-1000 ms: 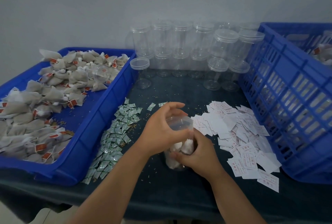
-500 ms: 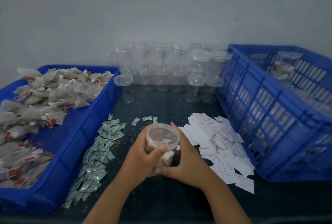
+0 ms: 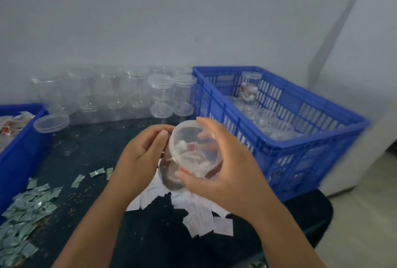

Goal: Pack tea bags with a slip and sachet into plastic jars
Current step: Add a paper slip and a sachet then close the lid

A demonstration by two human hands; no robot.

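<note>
A clear plastic jar (image 3: 193, 156) with tea bags inside is lifted above the table, its lid facing me. My right hand (image 3: 227, 173) wraps round the lid end, thumb below and fingers over the top. Beside its left side my left hand (image 3: 139, 158) has fingers curled near the jar; whether they grip it I cannot tell. White paper slips (image 3: 193, 214) lie below the jar. Silver sachets (image 3: 25, 214) are spread at the lower left. Tea bags (image 3: 10, 125) show in a blue tray (image 3: 12, 160) at the left edge.
Rows of empty lidded jars (image 3: 120, 93) stand against the back wall, one lidded jar (image 3: 51, 123) nearer. A blue crate (image 3: 300, 138) to the right holds filled jars, one upright (image 3: 250, 87). The dark table ends at the right beyond the crate.
The jar has been raised and carried to the right, toward the crate. My right hand has moved from its side onto the lid end. The view has swung right.
</note>
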